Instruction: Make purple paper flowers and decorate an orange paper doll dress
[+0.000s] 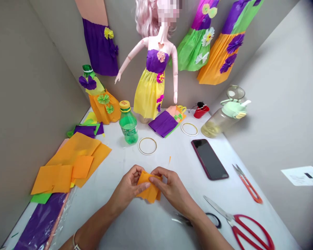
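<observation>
A small piece of orange paper (151,191) is held over the front middle of the white table (114,166), folded or creased along its top. My left hand (131,184) pinches its left side, thumb in front and fingers behind. On its right side, my right hand (169,184) grips the upper edge between thumb and fingers. The two thumbs lie close together without touching. Beneath my right forearm, a pair of black-handled scissors (215,219) is partly hidden.
Orange sheets (75,149) lie at the left. Behind stand a green bottle (128,126), a doll (156,69) and a drinking bottle (219,119). A phone (210,159), small orange-handled snips (250,187) and red-handled scissors (233,220) lie at the right.
</observation>
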Demonstrator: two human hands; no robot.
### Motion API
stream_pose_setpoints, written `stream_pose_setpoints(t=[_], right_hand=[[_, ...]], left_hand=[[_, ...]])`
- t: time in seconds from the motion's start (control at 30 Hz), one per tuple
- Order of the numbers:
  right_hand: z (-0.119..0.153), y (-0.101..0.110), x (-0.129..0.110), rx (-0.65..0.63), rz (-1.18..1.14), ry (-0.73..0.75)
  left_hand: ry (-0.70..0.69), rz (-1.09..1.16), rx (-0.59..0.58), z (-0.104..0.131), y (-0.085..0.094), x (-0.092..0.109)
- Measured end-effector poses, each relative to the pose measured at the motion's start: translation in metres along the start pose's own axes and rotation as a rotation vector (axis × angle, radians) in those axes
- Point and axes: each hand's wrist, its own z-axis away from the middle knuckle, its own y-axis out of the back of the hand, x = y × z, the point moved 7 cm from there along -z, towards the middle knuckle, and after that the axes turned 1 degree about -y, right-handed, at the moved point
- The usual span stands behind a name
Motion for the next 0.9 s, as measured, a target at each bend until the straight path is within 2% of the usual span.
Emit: stream_pose_setpoints(t=[0.2,0.37,0.67,0.9], right_hand=[[0.000,-0.002,0.003,-0.039,-0.115,-0.034],[0.001,-0.003,0.007,-0.054,-0.151,-0.028],[0.001,-0.005,0.012,-0.066,-0.231,-0.081],[0.000,-0.004,0.014,-0.077,-0.300,-0.090]], left_hand=[[0.059,-0.037,0.031,0.001,0.005,-0.001],[-0.024,-0.191,0.151,0.006,0.009,0.005],[-0.054,-0.375,0.209,0.008,0.011,0.003],[-0.087,-0.407,0.252,0.010,0.017,0.011]])
